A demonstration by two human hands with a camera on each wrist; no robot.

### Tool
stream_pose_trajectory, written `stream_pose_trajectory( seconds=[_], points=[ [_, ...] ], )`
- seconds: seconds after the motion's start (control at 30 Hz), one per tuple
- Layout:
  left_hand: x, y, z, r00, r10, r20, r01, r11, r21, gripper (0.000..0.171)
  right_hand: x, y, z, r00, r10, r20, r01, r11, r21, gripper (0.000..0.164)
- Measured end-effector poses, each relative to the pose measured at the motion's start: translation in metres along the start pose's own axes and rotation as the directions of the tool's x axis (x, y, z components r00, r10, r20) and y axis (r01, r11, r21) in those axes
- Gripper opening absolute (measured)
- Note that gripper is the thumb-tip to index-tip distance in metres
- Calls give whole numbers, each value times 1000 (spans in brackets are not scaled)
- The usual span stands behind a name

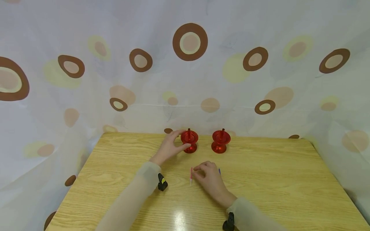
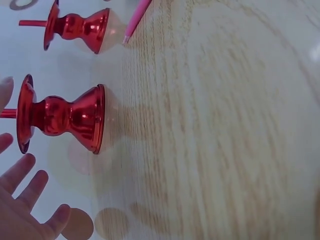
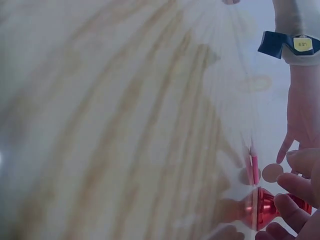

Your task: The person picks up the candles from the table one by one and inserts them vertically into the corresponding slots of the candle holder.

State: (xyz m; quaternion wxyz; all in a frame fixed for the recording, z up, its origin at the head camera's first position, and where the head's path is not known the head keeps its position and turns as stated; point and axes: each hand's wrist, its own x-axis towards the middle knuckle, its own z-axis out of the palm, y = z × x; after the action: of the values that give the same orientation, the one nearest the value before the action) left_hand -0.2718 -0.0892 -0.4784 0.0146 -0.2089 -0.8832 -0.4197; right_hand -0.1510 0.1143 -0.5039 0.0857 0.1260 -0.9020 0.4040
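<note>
Two shiny red candle holders stand upright at the back of the table, each with a dish and a thin central rod. My left hand is at the left candle holder, fingers spread behind it and thumb in front. In the left wrist view the fingers are apart around its dish. The right candle holder stands a short way off. My right hand hovers low, thumb and index fingertips beside a slim pink pen-like stick with a pale pointed tip. A blue stick shows partly behind that hand.
The wood-grain table ends at a pale curtain with brown rings, which hangs behind and on both sides. Dark devices are strapped at the left wrist and the right wrist.
</note>
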Motion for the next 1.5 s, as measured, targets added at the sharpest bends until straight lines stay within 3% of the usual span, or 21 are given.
stream_pose_trajectory(
  seconds=[0.73,1.07,1.23,1.5],
  points=[
    [4,-1,3,999,-10,34,11,999,-51,73,-2,-1,4,998,46,34,-44,998,-39,10],
    [3,-4,5,999,-3,34,5,999,-54,75,1,-1,4,1000,-8,20,9,998,-63,13],
    [3,-4,4,999,-3,38,5,999,-52,76,0,-2,3,999,23,30,-20,994,-104,18],
    [4,-6,5,999,1,32,0,999,-49,76,1,-4,2,998,42,53,-35,993,-117,11]
  ],
)
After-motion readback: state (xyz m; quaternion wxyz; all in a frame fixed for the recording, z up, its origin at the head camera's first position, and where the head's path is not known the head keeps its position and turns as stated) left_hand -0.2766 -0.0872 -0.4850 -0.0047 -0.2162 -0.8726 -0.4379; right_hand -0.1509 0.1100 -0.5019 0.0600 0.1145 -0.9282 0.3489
